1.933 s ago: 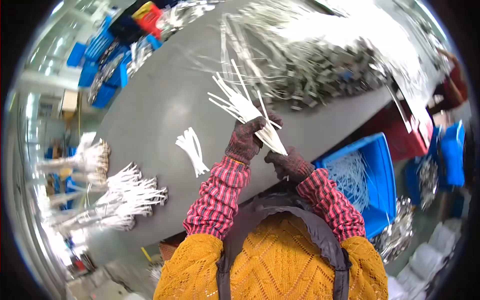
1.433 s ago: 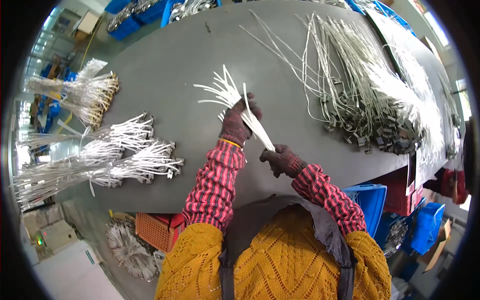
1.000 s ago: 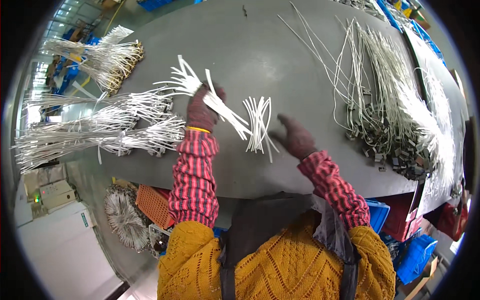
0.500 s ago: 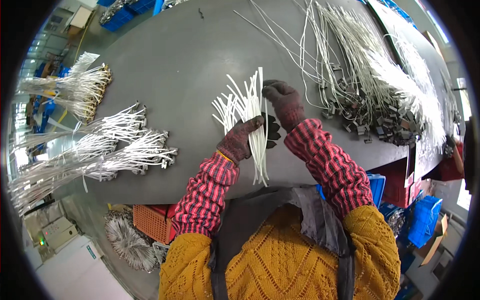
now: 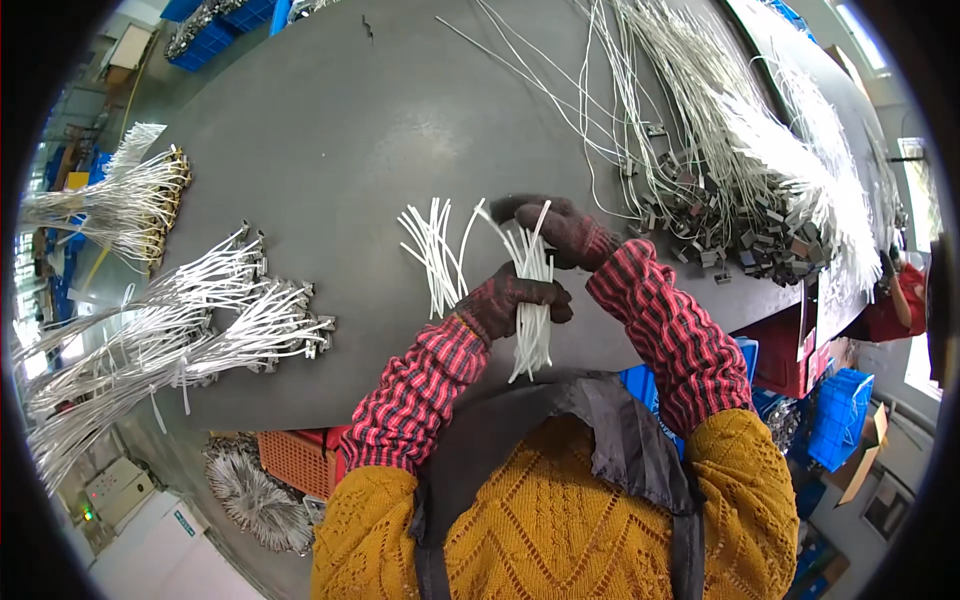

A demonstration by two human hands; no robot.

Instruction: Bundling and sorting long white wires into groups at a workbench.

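Observation:
My left hand point(image 5: 503, 302), in a dark maroon knit glove, is closed round a bundle of thin white strips point(image 5: 534, 335). Their lower ends point toward my apron, and their tops fan out above the thumb. Another cluster of the white strips point(image 5: 432, 255) spreads to the left, its lower ends hidden behind that hand. At the upper ends of the bundle is my right hand point(image 5: 565, 230), gloved the same way and bent inward. Motion blurs its fingertips, so whether they grip a strip cannot be made out.
Tied bundles of silvery-white cables point(image 5: 235, 310) lie at the table's left; another bundle with yellowish ends point(image 5: 150, 205) lies beyond. Many loose white cables with dark rectangular ends point(image 5: 740, 220) pile up on the right. Orange point(image 5: 295, 460) and blue crates point(image 5: 840, 415) stand below the table point(image 5: 330, 170).
The strips have parted into two groups, one now farther left. My right hand has moved down and inward over the bundle's tops. The whole view has shifted slightly.

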